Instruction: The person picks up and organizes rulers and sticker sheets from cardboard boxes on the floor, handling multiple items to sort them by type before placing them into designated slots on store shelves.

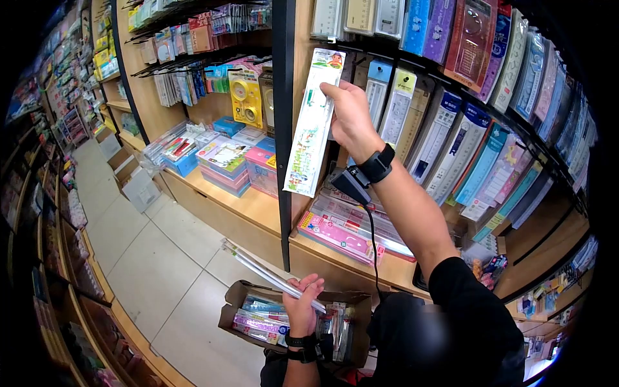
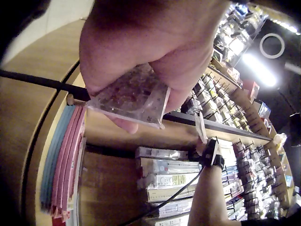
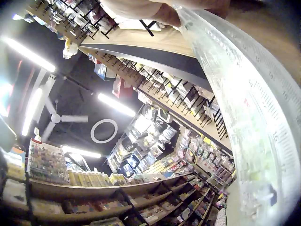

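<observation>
My right hand point(image 1: 354, 115) pinches a long packaged ruler point(image 1: 308, 138), thumb across its front, and holds it upright by the rack. A cartoon figure marks its white top; green and coloured prints show lower down. In the right wrist view the ruler's point(image 3: 256, 108) scale marks show through clear plastic. Lower down, my left hand point(image 1: 302, 313) grips a thin stack of long plastic-wrapped packs point(image 1: 271, 274), seen edge-on, over a cardboard box point(image 1: 233, 322). Their wrapped end point(image 2: 129, 96) sticks out under the palm in the left wrist view.
Packaged rulers point(image 1: 451, 151) hang on hooks in rows at the right. A dark upright post point(image 1: 282, 129) divides the shelving. Flat pink packs point(image 1: 342, 235) lie on the lower shelf. A black cable point(image 1: 373, 238) hangs down from the right wrist. Tiled floor point(image 1: 174, 258) runs along the left.
</observation>
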### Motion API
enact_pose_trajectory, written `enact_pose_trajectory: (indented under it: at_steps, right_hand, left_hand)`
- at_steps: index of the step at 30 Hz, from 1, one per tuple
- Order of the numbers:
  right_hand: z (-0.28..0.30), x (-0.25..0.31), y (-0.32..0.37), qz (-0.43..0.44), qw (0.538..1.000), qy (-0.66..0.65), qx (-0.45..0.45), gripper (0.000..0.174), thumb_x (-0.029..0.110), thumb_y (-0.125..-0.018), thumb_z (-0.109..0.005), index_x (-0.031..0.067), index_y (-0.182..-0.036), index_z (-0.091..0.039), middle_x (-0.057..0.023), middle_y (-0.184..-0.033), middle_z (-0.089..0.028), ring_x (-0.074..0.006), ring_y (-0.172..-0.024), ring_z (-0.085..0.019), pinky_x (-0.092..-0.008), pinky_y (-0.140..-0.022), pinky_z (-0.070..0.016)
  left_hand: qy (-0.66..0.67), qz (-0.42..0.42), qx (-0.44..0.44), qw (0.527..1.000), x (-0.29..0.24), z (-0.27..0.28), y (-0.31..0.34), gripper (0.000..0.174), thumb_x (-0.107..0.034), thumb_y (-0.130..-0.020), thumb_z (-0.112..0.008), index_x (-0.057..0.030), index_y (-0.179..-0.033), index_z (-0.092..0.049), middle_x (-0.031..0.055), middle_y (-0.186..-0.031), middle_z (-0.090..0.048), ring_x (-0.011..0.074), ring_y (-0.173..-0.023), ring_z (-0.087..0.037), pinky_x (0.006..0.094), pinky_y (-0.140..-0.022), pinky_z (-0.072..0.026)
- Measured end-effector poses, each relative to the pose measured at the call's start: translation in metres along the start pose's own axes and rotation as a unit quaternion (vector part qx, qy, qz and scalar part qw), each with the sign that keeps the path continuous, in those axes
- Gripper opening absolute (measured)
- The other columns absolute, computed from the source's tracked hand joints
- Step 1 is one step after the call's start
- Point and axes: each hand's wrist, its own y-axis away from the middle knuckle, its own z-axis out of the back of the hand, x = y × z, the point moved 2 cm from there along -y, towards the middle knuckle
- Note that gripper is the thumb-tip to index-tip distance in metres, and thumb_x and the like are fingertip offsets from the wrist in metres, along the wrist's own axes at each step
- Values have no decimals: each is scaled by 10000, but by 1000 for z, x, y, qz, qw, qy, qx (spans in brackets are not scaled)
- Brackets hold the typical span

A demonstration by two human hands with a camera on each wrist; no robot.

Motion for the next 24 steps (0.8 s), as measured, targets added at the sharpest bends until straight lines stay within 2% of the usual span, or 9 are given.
enact_pose_trajectory:
  at_steps: [4,6,7,9,10,12,19,21,24]
  right_hand:
    - [1,-3,-4,10,1000,9,4,188,16,-852,-520,-89,-1004,-555,-140,-921,-627,-205,-772,-633,-321,-691,-513]
    - [3,-5,-7,27,1000,6,4,286,-6,-841,-525,-93,-1110,-480,-153,-932,-625,-198,-779,-631,-308,-688,-512]
    - [0,-4,-6,28,1000,5,5,286,-6,-841,-525,-93,-1110,-480,-153,-932,-625,-198,-779,-631,-308,-688,-512]
    - [-3,-2,-2,98,989,78,-79,435,-29,-830,-531,-58,-1229,-360,-171,-953,-622,-188,-793,-627,-290,-686,-509]
    - [-4,-3,-1,99,989,77,-79,435,-29,-830,-531,-58,-1229,-360,-171,-953,-622,-188,-793,-627,-290,-686,-509]
    - [-4,-5,0,159,981,87,-61,550,-42,-824,-527,-10,-1301,-256,-190,-985,-615,-185,-797,-626,-281,-680,-508]
    - [2,-9,-11,221,960,172,-22,490,-43,-813,-510,-12,-1282,-373,-182,-1134,-572,-196,-970,-595,-282,-814,-474]
    - [6,-9,-17,327,906,262,-53,466,-25,-815,-495,-20,-1278,-443,-169,-1237,-534,-204,-1064,-561,-285,-896,-432]
    - [6,-7,-17,307,909,275,-55,495,-4,-818,-481,-13,-1311,-434,-172,-1288,-505,-205,-1086,-556,-284,-918,-418]
  left_hand:
    - [-2,-1,0,1000,-1,0,0,293,58,-801,-582,-100,-936,-376,172,-1009,-582,281,-903,-613,349,-763,-522]
    - [-3,2,1,1000,-1,0,1,289,60,-803,-578,-99,-934,-375,170,-1009,-581,283,-899,-614,350,-767,-522]
    - [-3,1,1,1000,-2,-1,1,289,60,-803,-578,-99,-934,-375,170,-1009,-581,283,-899,-614,350,-767,-522]
    - [-9,2,-6,1000,-2,0,2,287,63,-804,-575,-97,-931,-373,165,-998,-581,282,-897,-616,349,-762,-526]
    - [-9,1,-5,1000,-3,-1,2,287,63,-804,-575,-97,-931,-373,165,-998,-581,282,-897,-616,349,-762,-526]
    - [-6,2,-6,1000,-3,0,2,287,64,-804,-573,-96,-929,-370,158,-985,-581,282,-897,-617,347,-753,-531]
    - [-7,6,0,1000,-4,-1,4,278,60,-802,-586,-80,-916,-375,163,-994,-570,273,-888,-625,347,-778,-525]
    - [-5,7,2,1000,-5,-2,4,269,54,-803,-591,-81,-892,-376,157,-983,-572,269,-880,-627,347,-777,-525]
    - [-4,5,6,1000,-6,-3,4,261,52,-804,-591,-81,-869,-375,152,-971,-573,268,-871,-630,348,-775,-527]
